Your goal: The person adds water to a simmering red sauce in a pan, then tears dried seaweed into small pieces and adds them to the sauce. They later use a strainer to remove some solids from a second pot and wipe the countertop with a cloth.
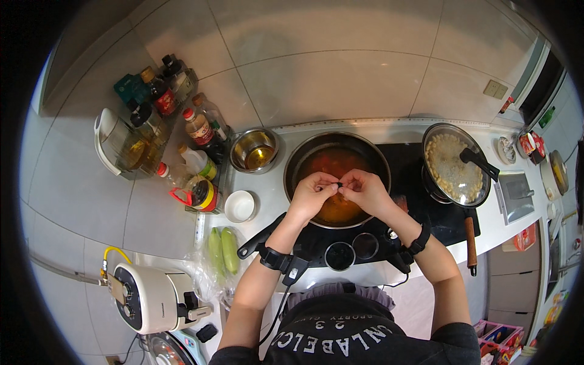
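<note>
My left hand (pixel 314 195) and my right hand (pixel 365 192) meet above a wide dark frying pan (pixel 292 171). Between their fingertips is a small black piece (pixel 339 185), pinched from both sides; it is too small to identify. Reddish-orange liquid (pixel 335 212) covers the bottom of the pan, with redder patches towards the back. The pan sits on a black glass hob (pixel 406 159), its black handle (pixel 260 238) pointing towards the front left. Two small round dark containers, one nearer (pixel 340 256) and one farther (pixel 365 246), stand at the hob's front; their contents are unclear.
A glass-lidded pan (pixel 456 169) of bubbling peanuts or beans is at right, its wooden handle (pixel 470 242) jutting past the counter. Left are a steel bowl of oil (pixel 254 150), a white bowl (pixel 240 206), bagged green vegetables (pixel 229 251), several bottles (pixel 200 130) and an air fryer (pixel 155 296).
</note>
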{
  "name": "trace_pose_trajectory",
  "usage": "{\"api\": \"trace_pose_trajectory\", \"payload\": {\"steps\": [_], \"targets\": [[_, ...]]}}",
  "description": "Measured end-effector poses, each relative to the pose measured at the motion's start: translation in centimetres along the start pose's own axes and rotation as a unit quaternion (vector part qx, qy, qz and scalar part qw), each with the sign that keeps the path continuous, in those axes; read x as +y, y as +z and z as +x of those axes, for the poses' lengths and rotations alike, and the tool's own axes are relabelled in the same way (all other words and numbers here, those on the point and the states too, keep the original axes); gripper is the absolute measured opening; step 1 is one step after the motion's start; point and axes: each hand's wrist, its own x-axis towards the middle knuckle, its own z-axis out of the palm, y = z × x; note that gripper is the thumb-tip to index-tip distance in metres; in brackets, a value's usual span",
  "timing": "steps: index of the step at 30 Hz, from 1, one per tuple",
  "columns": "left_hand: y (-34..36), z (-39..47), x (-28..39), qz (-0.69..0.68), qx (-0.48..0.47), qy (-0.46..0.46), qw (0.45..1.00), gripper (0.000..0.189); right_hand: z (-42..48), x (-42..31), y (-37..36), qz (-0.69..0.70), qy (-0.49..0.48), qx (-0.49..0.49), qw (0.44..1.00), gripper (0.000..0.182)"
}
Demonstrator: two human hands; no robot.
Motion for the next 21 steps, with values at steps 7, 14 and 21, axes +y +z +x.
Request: {"api": "trace_pose_trajectory", "payload": {"steps": [7,14,21], "targets": [[0.6,-0.2,0.6,0.158,0.043,0.065,0.984,0.014,0.1,0.1,0.5,-0.059,-0.03,0.026,0.997,0.013],[1.0,-0.4,0.2,0.198,0.061,0.054,0.977,0.016,-0.1,-0.4,1.1,-0.265,-0.173,0.062,0.947,0.013],[1.1,-0.2,0.0,0.212,0.064,0.012,0.975,0.016,-0.6,0.1,1.8,-0.483,-0.262,0.034,0.835,0.013]]}}
